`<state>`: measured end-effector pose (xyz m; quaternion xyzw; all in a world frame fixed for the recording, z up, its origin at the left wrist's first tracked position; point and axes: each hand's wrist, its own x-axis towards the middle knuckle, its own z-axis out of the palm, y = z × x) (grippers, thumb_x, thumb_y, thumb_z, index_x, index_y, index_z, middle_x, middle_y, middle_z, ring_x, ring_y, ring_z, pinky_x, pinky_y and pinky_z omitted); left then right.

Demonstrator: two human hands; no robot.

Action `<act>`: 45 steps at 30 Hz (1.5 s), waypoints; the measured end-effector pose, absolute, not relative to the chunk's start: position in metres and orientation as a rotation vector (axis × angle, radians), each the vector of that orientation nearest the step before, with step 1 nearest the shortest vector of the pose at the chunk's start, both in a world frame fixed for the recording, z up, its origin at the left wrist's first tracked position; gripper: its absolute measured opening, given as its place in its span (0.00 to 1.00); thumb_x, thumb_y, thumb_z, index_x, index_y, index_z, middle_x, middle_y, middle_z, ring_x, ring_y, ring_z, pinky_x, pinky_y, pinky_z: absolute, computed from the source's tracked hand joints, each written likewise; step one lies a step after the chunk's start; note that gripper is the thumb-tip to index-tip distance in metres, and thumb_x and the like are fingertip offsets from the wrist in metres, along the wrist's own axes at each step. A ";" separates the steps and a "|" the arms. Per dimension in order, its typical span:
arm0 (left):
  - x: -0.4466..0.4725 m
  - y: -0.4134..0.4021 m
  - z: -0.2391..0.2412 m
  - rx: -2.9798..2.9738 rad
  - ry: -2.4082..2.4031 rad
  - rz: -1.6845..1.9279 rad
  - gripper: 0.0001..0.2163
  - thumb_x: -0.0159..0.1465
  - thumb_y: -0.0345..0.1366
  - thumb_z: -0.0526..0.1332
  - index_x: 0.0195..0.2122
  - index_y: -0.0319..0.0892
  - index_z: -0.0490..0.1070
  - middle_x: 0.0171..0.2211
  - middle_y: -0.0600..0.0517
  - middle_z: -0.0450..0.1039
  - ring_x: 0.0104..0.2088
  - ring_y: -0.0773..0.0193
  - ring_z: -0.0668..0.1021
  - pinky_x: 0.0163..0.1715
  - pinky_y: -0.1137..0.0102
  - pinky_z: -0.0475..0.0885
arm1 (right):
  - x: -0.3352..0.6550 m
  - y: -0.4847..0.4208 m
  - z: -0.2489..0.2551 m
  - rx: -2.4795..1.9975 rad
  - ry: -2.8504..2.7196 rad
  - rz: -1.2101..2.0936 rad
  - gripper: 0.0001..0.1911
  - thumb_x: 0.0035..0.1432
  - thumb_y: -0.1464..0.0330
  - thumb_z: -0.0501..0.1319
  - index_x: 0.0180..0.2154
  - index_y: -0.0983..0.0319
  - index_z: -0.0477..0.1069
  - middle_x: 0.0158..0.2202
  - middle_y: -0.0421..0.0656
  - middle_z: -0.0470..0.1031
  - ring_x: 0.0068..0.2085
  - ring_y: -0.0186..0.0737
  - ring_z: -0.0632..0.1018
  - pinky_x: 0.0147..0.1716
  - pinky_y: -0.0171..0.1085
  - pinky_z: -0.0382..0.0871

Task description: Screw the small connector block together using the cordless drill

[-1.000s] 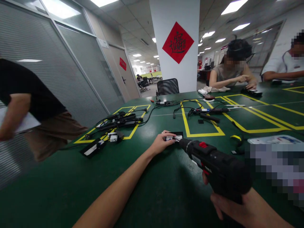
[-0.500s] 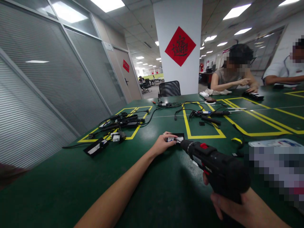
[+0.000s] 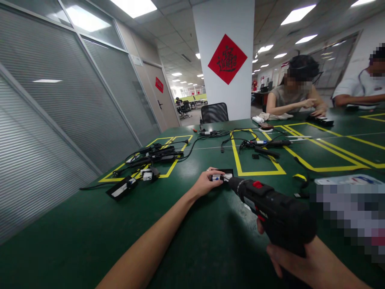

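Observation:
A black cordless drill [image 3: 273, 208] fills my right hand [image 3: 296, 255], whose fingers wrap round its handle. The drill's nose points left and away, and its tip meets a small black-and-white part [image 3: 229, 176] on the green table. My left hand [image 3: 207, 181] grips that part from its left side, thumb in front and fingers over the top. Its fingers hide much of the part, so its kind is unclear. Further left lies a similar black piece with a white strip [image 3: 120, 188], apart from both hands.
Yellow tape [image 3: 261, 174] marks boxes on the green table [image 3: 90, 237]. Black cables and adapters [image 3: 162, 154] lie at left; a cabled pen-like tool [image 3: 270, 143] lies beyond my hands. A blurred-out box [image 3: 351, 208] stands at right. Two people [image 3: 296, 94] sit across the table.
Both hands, the drill and the small part stay almost where they were. The view has shifted very slightly.

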<state>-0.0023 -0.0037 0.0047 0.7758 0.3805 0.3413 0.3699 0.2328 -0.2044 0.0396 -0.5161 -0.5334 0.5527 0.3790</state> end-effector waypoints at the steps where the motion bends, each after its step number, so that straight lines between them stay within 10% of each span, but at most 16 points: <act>1: -0.002 -0.004 0.005 1.994 0.980 0.879 0.15 0.54 0.36 0.63 0.44 0.43 0.73 0.45 0.48 0.65 0.42 0.61 0.71 0.41 0.70 0.67 | 0.233 -0.205 0.040 -1.325 -1.367 1.413 0.25 0.46 0.56 0.62 0.45 0.60 0.64 0.26 0.39 0.71 0.20 0.33 0.70 0.22 0.35 0.65; 45: 0.000 -0.005 0.006 2.010 1.005 0.912 0.13 0.54 0.35 0.63 0.42 0.44 0.74 0.42 0.49 0.66 0.43 0.60 0.71 0.43 0.68 0.66 | 0.232 -0.206 0.048 -1.334 -1.413 1.388 0.22 0.46 0.53 0.61 0.40 0.60 0.65 0.24 0.38 0.69 0.21 0.34 0.71 0.22 0.35 0.65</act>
